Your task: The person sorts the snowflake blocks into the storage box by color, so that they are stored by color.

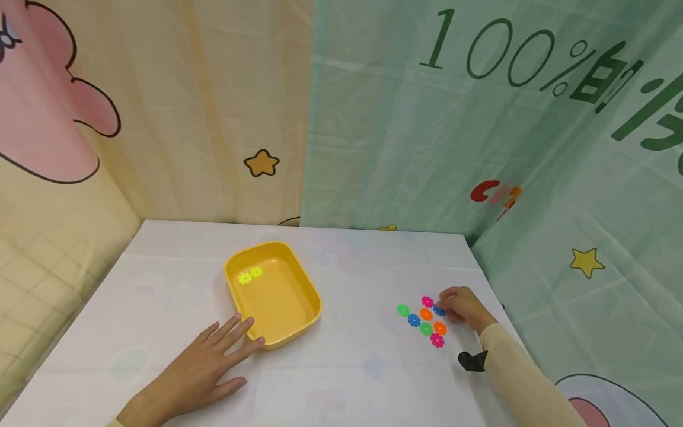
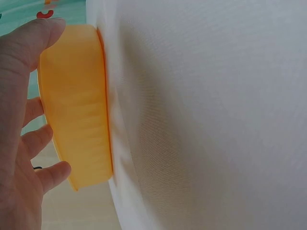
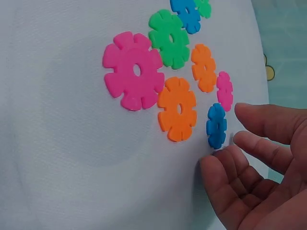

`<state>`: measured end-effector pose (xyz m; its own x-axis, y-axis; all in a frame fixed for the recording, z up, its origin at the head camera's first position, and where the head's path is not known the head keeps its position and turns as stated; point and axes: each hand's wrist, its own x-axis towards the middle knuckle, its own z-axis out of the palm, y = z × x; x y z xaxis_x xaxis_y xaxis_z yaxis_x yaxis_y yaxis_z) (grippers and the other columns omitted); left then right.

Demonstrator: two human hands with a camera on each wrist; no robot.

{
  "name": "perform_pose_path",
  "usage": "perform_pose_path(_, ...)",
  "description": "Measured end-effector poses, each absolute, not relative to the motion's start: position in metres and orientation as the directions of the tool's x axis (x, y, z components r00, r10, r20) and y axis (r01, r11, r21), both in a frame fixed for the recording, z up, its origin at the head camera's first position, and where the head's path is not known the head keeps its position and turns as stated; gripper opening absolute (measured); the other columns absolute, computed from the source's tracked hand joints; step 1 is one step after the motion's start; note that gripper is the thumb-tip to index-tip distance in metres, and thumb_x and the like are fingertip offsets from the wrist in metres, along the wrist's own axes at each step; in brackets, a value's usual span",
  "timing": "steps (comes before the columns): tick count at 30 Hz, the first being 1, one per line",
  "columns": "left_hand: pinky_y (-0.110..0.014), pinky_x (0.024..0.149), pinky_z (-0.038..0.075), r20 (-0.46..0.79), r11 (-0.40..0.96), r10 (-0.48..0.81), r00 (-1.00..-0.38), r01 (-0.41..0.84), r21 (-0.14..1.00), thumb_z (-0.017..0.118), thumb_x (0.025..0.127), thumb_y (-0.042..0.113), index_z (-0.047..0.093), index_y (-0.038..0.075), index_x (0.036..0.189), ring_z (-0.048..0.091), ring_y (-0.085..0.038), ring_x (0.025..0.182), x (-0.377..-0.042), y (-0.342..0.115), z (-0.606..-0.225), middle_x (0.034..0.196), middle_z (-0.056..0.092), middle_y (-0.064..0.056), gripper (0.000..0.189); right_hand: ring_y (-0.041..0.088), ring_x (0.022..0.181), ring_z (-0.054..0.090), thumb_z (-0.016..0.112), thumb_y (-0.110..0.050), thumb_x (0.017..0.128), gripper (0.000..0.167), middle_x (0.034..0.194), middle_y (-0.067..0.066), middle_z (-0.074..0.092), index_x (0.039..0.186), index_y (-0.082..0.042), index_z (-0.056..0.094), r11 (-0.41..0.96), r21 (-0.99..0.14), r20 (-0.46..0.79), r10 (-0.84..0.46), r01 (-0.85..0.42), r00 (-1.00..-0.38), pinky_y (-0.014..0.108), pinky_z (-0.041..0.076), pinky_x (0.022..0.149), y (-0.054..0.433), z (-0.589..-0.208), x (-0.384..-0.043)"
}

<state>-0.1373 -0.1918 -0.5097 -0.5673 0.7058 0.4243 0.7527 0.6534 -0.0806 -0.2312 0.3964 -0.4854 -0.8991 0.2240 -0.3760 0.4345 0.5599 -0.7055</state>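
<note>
A yellow tray (image 1: 294, 296) stands left of the table's middle, with two yellow-green snowflake discs (image 1: 251, 275) in its far left part. My left hand (image 1: 200, 367), fingers spread, touches the tray's near-left rim; in the left wrist view its fingertips lie along the tray wall (image 2: 76, 105). On the right, my right hand (image 1: 465, 307) reaches to the blue snowflake disc (image 3: 217, 126) at the edge of a loose cluster. Its thumb and fingers are bent around a gap beside that disc, and no grip on it shows. Pink (image 3: 134, 71), orange (image 3: 177, 109) and green (image 3: 169, 38) discs lie nearby.
A white cloth covers the table (image 1: 352, 367). Printed curtains (image 1: 384, 148) hang behind it and at both sides. A black heart-shaped patch (image 1: 472, 361) shows beside the right sleeve (image 1: 525, 376). White tabletop separates the tray from the discs.
</note>
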Motion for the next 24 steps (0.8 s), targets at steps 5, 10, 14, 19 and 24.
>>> perform_pose_path(5, -0.053, 0.097, 0.049, 0.428, 0.643, 0.712, -0.557, 0.762, -0.077, 0.048, 0.098, 0.065, 0.054, 0.03, 0.149, 0.045, -0.036, 0.141, -0.1379, -0.1927, -0.5095, 0.158, 0.045, -0.012, 0.062, 0.022, 0.079, 0.058, 0.073, -0.014, 0.091, 0.041, 0.103, 0.017, 0.061, 0.125, 0.006, 0.058, 0.628, -0.662, -0.363, 0.207, 0.408, -0.908, 0.026, 0.055, 0.067, 0.3929, -0.4902, -0.2296)
perform_pose_path(10, -0.051, 0.097, 0.048, 0.433, 0.64, 0.713, -0.552, 0.765, -0.08, 0.055, 0.096, 0.064, 0.054, 0.029, 0.148, 0.045, -0.035, 0.141, -0.1378, -0.1929, -0.5094, 0.158, 0.045, -0.012, 0.063, 0.023, 0.073, 0.055, 0.076, -0.011, 0.087, 0.039, 0.092, 0.015, 0.058, 0.119, 0.003, 0.058, 0.665, -0.621, -0.366, 0.224, 0.416, -0.903, 0.027, 0.051, 0.064, 0.3895, -0.4924, -0.2303)
perform_pose_path(14, -0.051, 0.096, 0.05, 0.447, 0.633, 0.714, -0.539, 0.77, -0.081, 0.058, 0.095, 0.062, 0.055, 0.028, 0.148, 0.045, -0.035, 0.141, -0.1384, -0.193, -0.5097, 0.157, 0.046, -0.013, 0.063, 0.023, 0.071, 0.053, 0.077, -0.01, 0.086, 0.035, 0.09, 0.014, 0.057, 0.113, 0.003, 0.058, 0.677, -0.603, -0.37, 0.231, 0.422, -0.9, 0.028, 0.05, 0.063, 0.388, -0.4919, -0.2302)
perform_pose_path(19, -0.048, 0.096, 0.048, 0.45, 0.628, 0.715, -0.535, 0.774, -0.077, 0.054, 0.096, 0.063, 0.056, 0.028, 0.147, 0.045, -0.036, 0.141, -0.139, -0.1935, -0.5104, 0.155, 0.047, -0.014, 0.062, 0.023, 0.072, 0.055, 0.077, -0.008, 0.086, 0.03, 0.088, 0.014, 0.058, 0.107, 0.003, 0.059, 0.675, -0.609, -0.362, 0.232, 0.417, -0.903, 0.027, 0.051, 0.063, 0.3882, -0.4938, -0.2303)
perform_pose_path(24, -0.048, 0.096, 0.049, 0.448, 0.627, 0.715, -0.538, 0.776, -0.07, 0.055, 0.097, 0.062, 0.056, 0.027, 0.147, 0.045, -0.036, 0.141, -0.1396, -0.1942, -0.5113, 0.155, 0.047, -0.014, 0.061, 0.022, 0.074, 0.058, 0.076, -0.008, 0.088, 0.023, 0.087, 0.013, 0.062, 0.103, 0.003, 0.061, 0.657, -0.634, -0.356, 0.22, 0.408, -0.908, 0.026, 0.054, 0.065, 0.3899, -0.494, -0.2294)
